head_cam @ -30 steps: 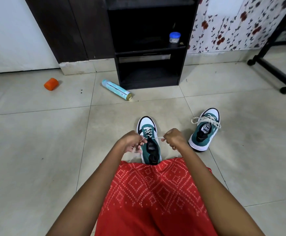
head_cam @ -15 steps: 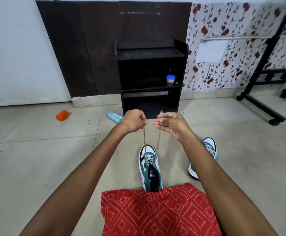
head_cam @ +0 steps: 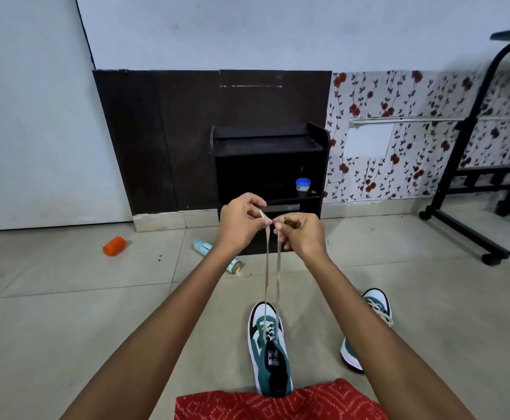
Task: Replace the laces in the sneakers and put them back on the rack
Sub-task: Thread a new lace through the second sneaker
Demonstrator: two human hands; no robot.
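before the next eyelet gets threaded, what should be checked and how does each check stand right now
1. Both ends of the lace held: left hand and right hand each pinch a strand. Ok.
2. Strands untangled: they run side by side, straight, up from the near sneaker. Ok.
3. Ends level: the tips are hidden in the fingers. Cannot tell.
4. Near sneaker fully laced: only the toe-end rows are crossed. Not ok.
5. Other sneaker finished: laced, but the right arm covers part of it. Cannot tell.
6. Room on the rack: a jar stands on its middle shelf, and the bottom shelf is dark. Cannot tell.
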